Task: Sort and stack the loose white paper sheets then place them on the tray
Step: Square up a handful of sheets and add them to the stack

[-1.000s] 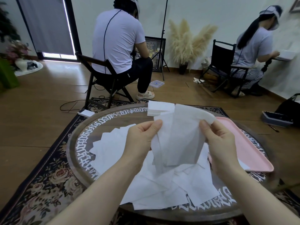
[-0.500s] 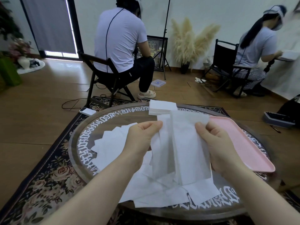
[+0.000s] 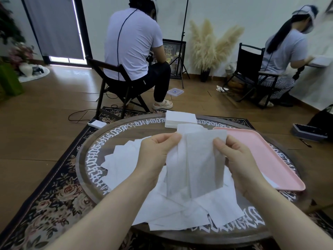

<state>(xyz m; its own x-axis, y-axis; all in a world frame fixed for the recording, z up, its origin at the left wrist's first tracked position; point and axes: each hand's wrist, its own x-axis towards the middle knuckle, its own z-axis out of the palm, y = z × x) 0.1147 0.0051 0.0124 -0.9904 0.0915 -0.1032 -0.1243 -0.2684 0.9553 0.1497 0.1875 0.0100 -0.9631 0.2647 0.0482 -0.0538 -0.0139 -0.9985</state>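
Since a moment ago we have drawn the held thin white paper sheets [image 3: 196,163] flatter and squarer; their top corner no longer flops over. On the round dark wooden counter [image 3: 84,159] with white lettering, loose sheets [image 3: 180,213] lie scattered beneath, the pink plastic tray [image 3: 266,156] sits at right, a neat white stack [image 3: 180,119] beyond. Our left hand [image 3: 158,156] and right hand [image 3: 236,159] pinch the upright sheets' upper edges.
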